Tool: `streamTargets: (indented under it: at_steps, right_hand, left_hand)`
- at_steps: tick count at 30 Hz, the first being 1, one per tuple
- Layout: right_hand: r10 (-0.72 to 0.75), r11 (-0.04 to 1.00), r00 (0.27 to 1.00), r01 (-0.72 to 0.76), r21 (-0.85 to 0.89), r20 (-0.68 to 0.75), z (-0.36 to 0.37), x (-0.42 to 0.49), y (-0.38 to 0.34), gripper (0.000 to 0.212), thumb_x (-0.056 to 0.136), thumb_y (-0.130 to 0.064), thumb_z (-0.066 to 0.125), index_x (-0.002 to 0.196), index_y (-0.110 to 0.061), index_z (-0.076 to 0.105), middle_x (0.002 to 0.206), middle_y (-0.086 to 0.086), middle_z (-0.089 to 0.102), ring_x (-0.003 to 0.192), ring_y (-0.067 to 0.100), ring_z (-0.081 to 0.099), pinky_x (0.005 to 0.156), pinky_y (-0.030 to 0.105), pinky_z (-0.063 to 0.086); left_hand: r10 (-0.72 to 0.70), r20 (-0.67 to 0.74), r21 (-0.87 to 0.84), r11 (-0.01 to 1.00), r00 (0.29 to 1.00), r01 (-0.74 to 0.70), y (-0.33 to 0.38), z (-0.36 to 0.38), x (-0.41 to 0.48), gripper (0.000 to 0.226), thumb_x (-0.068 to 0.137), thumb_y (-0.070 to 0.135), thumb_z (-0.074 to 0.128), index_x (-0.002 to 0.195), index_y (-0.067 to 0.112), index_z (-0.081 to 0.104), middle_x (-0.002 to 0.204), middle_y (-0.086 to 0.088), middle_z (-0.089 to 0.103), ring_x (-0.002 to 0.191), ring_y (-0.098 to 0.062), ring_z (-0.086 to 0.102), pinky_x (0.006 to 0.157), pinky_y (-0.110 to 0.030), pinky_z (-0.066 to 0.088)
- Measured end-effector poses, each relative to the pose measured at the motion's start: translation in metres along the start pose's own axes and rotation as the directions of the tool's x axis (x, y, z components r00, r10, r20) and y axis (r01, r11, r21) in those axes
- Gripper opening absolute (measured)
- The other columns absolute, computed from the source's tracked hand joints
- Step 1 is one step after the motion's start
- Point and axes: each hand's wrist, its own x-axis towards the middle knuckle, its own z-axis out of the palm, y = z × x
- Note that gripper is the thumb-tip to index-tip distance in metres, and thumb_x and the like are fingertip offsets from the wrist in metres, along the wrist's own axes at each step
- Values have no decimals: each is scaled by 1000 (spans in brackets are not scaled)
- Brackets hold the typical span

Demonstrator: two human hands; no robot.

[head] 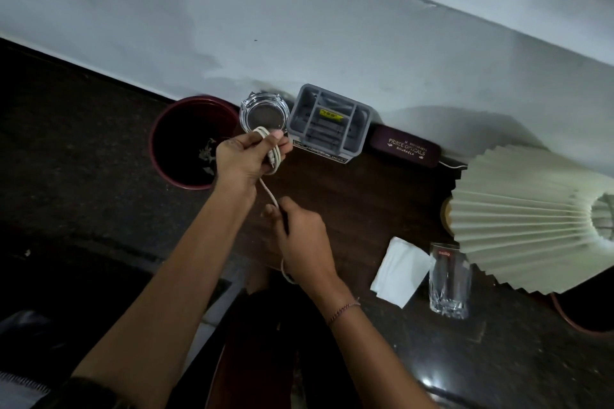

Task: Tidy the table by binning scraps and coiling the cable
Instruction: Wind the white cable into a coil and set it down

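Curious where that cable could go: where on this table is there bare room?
The middle of the dark wooden table is free, between the grey plastic organiser and maroon spectacle case behind and the white folded napkin at right. Crowded: the wall edge, and the corner with the clear glass tumbler and pleated cream lampshade.

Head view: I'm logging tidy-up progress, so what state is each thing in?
Cable: partly coiled, the rest trailing.
Left hand: grips the loops.
Right hand: holds the loose strand.
Bin: open, scraps inside.
Glass: upright, empty.
Case: closed.
Tissue: lying flat, not binned.
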Motion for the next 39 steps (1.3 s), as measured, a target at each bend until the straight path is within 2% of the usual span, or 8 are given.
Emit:
streamTargets:
  at_steps: [5, 13, 18, 22, 26, 29, 32, 39]
  right_hand:
    - [-98, 968, 993, 79, -239, -72, -30, 11, -2, 22, 92, -38, 48, 96, -22, 63, 88, -1, 63, 80, 21, 61, 66, 33, 47]
    - [-155, 965, 985, 134, -228, -76, -52, 30, 11, 16, 81, -34, 66, 90, -21, 69, 84, -5, 60, 76, 16, 60, 68, 39, 52]
    - [-133, 971, 985, 108, -211, -109, -59, 36, 12, 31, 67, -33, 79, 86, -23, 57, 61, -18, 44, 60, 2, 44, 54, 23, 37]
    - [-184, 951, 983, 184, -247, 22, -67, 45, 11, 24, 62, -33, 81, 76, -22, 64, 71, -11, 58, 69, 6, 54, 65, 32, 49]
    - [-237, 967, 954, 249, -47, 182, -75, 54, 22, 18, 66, -23, 80, 80, -15, 73, 79, 4, 64, 74, 13, 60, 72, 31, 52]
    - [-260, 965, 949, 249, 82, 177, -75, 55, 30, 17, 69, -18, 77, 86, -15, 74, 82, 4, 64, 78, 10, 61, 73, 19, 49]
    - [-233, 956, 964, 201, 215, 132, -71, 57, 35, 17, 71, -11, 76, 88, -11, 74, 86, 10, 66, 82, 13, 62, 77, 22, 50]
    - [-84, 839, 988, -2, 545, 133, -52, 54, 50, 17, 80, -1, 63, 90, -13, 70, 84, -4, 62, 82, 2, 61, 79, 16, 49]
  left_hand:
    - [-3, 38, 202, 979, 999, -5, -11, -7, -4, 9, 81, 2, 66, 73, 6, 64, 52, 0, 70, 50, -8, 69, 57, -20, 57]
    - [-190, 222, 433, 898, 956, 78, -9, -11, -11, 24, 95, 19, 48, 82, 7, 65, 52, 4, 70, 48, -1, 66, 50, -14, 54]
    - [-278, 258, 531, 841, 925, 105, -8, -18, -17, 26, 94, 21, 50, 87, 5, 68, 54, -1, 71, 49, -7, 67, 53, -19, 55]
    - [-426, 301, 538, 814, 853, 216, -8, -17, -28, 36, 99, 24, 39, 82, 2, 64, 54, -8, 71, 51, -12, 70, 54, -20, 57]
    - [-542, 367, 513, 796, 756, 321, -4, -22, -32, 41, 101, 21, 32, 87, -3, 62, 66, -15, 73, 60, -18, 73, 56, -24, 59]
    - [-572, 405, 504, 791, 713, 348, -2, -26, -32, 38, 100, 19, 32, 92, -3, 62, 68, -14, 73, 60, -16, 72, 58, -24, 59]
    - [-590, 427, 517, 781, 685, 351, -5, -29, -34, 34, 99, 18, 35, 97, -2, 63, 64, -9, 72, 53, -9, 68, 58, -22, 59]
    - [-570, 476, 360, 821, 670, 442, -8, -28, -39, 40, 99, 19, 32, 96, -1, 67, 71, -11, 74, 56, -10, 70, 57, -21, 59]
